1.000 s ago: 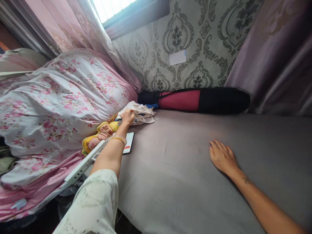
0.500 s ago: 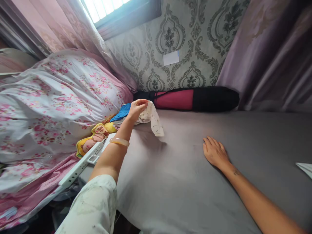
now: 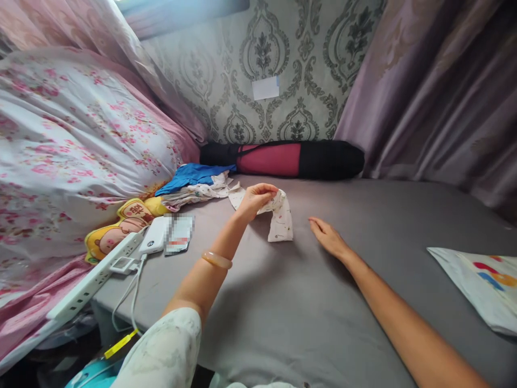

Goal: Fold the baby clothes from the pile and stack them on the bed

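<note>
My left hand (image 3: pixel 257 200), with a bangle (image 3: pixel 217 260) on its wrist, pinches a small white printed garment (image 3: pixel 281 221) above the grey-covered surface (image 3: pixel 323 312). One end of the cloth hangs down in front of the fingers; another part trails behind the hand toward the pile. To the right, my right hand (image 3: pixel 328 237) is apart from the cloth, holding nothing, its fingers stretched toward it. Behind my left hand lies a pile of clothes: a blue garment (image 3: pixel 194 177) on top of white printed ones (image 3: pixel 197 195).
A long black and red bag (image 3: pixel 269 160) lies along the wall. At left are a yellow pig cushion (image 3: pixel 107 242), a power strip (image 3: pixel 95 277), a white power bank (image 3: pixel 155 235) and cables. A white item with coloured print (image 3: pixel 480 285) lies at right.
My left hand has drawn the printed garment away from the pile, toward me and to the right. My right hand has moved left, nearer the cloth. The view has turned right.
</note>
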Available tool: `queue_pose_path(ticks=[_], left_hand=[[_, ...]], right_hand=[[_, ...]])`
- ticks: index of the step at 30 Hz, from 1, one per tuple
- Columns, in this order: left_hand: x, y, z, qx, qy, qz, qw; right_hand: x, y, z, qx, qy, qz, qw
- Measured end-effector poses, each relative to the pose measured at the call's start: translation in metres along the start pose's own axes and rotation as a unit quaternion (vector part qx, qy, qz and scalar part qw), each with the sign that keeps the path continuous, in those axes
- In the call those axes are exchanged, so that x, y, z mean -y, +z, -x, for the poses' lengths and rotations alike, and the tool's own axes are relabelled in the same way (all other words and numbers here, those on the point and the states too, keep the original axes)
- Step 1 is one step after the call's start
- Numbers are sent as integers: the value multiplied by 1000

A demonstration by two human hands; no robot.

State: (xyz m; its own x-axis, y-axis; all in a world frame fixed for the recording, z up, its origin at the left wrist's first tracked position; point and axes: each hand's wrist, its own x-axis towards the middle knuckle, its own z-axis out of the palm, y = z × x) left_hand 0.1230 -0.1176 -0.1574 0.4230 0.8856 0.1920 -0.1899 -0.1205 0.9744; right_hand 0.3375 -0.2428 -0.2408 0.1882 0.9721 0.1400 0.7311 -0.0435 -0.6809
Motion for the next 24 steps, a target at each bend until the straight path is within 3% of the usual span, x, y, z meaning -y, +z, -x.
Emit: queue_pose_path(ticks=[4, 8, 13, 17, 21, 24], left_hand=[[10, 32, 16, 28, -21, 13, 999], [11, 51, 29, 73, -14, 10, 997], [14, 47, 44, 113, 55, -76, 989], [29, 40, 57, 147, 139, -222, 954], [42, 39, 64, 97, 218, -351, 905], [40, 44, 67, 46, 244, -333, 910]], right_hand=[[36, 0, 2, -14, -45, -163, 986], [41, 8, -1, -61, -36, -210, 975], [31, -7, -4, -98, -18, -261, 960], [39, -29, 0, -125, -21, -248, 960], [52, -44, 7, -149, 21, -237, 960], [57, -56, 16, -151, 25, -213, 965]])
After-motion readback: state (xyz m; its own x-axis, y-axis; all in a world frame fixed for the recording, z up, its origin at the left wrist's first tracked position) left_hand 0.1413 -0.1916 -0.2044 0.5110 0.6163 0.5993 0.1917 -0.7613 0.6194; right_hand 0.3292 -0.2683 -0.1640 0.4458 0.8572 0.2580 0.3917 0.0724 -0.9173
